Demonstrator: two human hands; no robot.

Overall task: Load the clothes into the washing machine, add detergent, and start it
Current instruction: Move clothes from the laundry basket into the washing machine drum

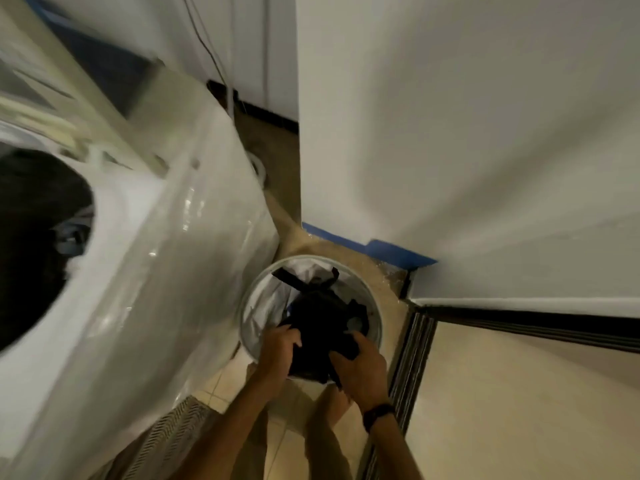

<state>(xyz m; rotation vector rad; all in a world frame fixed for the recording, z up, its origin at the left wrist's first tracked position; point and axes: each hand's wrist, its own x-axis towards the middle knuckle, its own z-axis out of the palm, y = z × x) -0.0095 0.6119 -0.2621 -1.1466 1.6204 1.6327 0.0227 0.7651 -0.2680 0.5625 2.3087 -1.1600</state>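
Near edge: both forearms reach down and forward, black wristband [377, 415] on the right wrist.
Left hand [277, 351] grip: fingers curled into the left side of the dark clothes [322, 323], bunching the fabric.
Right hand [362, 367] grip: thumb and fingers closed round the right side of the same bundle.
Clothes sit in the round basket [378, 306], hanging partly over its near rim. White material shows inside at far left; liner or garment, can't tell.
Basket stands on the tiled floor [228, 386], just beside the washing machine [156, 271] on the left.
Machine's opening [34, 237] is dark. Something is inside, too blurred to identify.
Door track [412, 358] runs to the right of the basket.
Further back, blue tape [398, 252] along the base of the white wall [450, 133].
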